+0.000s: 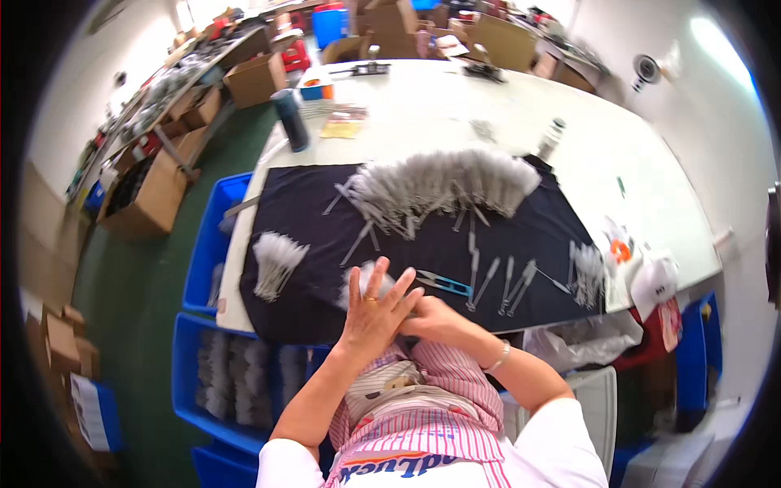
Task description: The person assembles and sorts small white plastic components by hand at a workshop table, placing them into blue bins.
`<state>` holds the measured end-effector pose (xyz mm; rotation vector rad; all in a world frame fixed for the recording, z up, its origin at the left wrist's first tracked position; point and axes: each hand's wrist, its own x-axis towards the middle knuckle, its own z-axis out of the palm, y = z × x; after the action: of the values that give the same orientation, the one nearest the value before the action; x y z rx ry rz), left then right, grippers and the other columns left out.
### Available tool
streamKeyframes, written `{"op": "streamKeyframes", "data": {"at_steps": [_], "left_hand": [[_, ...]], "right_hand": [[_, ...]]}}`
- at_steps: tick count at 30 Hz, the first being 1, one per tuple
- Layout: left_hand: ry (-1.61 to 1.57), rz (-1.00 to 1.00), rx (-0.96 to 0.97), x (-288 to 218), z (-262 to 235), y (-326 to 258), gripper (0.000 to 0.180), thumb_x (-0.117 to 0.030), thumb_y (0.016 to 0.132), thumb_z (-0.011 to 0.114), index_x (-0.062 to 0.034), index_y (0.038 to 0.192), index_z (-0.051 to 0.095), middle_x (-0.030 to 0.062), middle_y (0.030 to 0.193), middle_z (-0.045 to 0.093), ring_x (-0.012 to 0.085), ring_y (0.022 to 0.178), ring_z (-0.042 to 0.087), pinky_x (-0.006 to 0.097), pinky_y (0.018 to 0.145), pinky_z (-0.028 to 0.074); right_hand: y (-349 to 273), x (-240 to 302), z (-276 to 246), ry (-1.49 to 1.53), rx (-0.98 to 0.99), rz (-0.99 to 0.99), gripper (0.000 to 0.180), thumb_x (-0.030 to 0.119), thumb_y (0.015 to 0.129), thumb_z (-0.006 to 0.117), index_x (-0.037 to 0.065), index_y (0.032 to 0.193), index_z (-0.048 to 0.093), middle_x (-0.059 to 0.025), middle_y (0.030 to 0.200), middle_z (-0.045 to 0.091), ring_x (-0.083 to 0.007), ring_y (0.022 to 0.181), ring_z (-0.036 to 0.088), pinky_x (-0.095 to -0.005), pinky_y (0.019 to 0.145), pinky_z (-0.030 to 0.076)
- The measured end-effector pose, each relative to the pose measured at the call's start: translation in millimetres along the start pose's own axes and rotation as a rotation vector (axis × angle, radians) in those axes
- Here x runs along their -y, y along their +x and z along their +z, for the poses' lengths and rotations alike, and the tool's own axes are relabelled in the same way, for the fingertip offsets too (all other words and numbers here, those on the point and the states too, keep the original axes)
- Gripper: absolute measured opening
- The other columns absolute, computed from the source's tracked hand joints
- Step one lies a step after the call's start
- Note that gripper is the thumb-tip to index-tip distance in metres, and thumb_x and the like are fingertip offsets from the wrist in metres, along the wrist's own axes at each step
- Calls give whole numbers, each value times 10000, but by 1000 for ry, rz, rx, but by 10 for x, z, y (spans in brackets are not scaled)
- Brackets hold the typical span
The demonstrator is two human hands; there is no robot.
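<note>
At the near edge of a black cloth (313, 207), my left hand (373, 315) has its fingers stretched and spread, a ring on one. Against its palm side sits my right hand (435, 319), fingers curled and partly hidden; what they hold, if anything, I cannot make out. White fluffy bristles of a small brush bundle (348, 289) show just beyond my left fingers. Blue-handled thread snips (446, 283) lie beside my right hand. A big heap of white brushes with wire handles (443, 183) spreads across the cloth's far side.
A smaller brush bundle (278, 259) lies left; another group (587, 272) lies right, near several loose brushes (508, 281). A dark bottle (290, 119) and clear bottle (551, 138) stand on the white table (634, 179). Blue bins (213, 411) hold more brushes at left. A white cap (653, 281) sits right.
</note>
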<state>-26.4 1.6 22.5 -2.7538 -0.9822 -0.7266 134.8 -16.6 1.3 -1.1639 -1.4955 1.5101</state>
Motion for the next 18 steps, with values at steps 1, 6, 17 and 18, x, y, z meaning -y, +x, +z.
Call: {"op": "streamKeyframes", "data": {"at_steps": [1,6,17,18], "left_hand": [[-19,24,-63,28,165,-33,274,-142,728,575,-97,995,613,30,1144,558,256,1243,385,565,1065,165],[-612,-299,-213,124,404,5,245,-194,657,656,-67,864,626,64,854,628,235,910,602,411,951,380],[-1022,-487,-87,122,647,-14,317,-189,761,650,-72,1049,582,62,973,612,189,910,591,348,879,429],[-1030,-479,-77,-15,664,74,321,-188,760,651,-72,1050,582,63,976,612,190,913,591,350,881,428]], "right_hand": [[31,45,40,-276,75,95,333,247,695,605,-13,896,657,-193,862,666,-281,769,654,-362,698,504],[-172,701,125,-975,-390,-232,511,356,723,674,1,1076,570,-166,985,622,-305,954,591,-411,845,422],[835,6,397,-1180,-462,-541,325,376,784,578,64,696,599,-94,753,632,-240,827,609,-393,978,369],[931,-59,441,-1194,-474,-527,325,376,784,578,64,696,599,-94,753,632,-240,827,609,-393,978,369]]}}
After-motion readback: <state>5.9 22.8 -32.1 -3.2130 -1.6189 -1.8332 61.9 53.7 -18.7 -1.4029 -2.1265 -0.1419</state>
